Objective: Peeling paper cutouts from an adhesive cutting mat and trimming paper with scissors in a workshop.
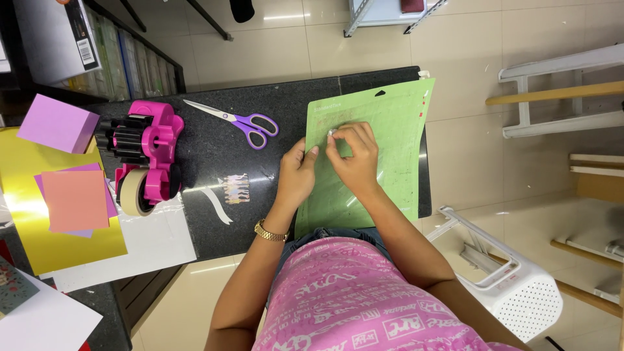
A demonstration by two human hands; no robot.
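Observation:
A green cutting mat (pixel 396 140) lies on the right end of a black table (pixel 208 149) and overhangs its near edge. My right hand (pixel 354 156) is over the mat's upper left part, fingertips pinched on a small pale piece (pixel 331 132) stuck to it. My left hand (pixel 296 175), a gold watch on its wrist, grips the mat's left edge with curled fingers, one fingertip pressing close to the right hand's fingers.
Purple-handled scissors (pixel 250 123) lie left of the mat. A pink tape dispenser (pixel 146 156), a purple note block (pixel 57 123), orange paper (pixel 75 200) and a gold sheet (pixel 26 221) sit further left. A small paper cut-out (pixel 235 188) is by my left hand. A white stool (pixel 520 286) stands right.

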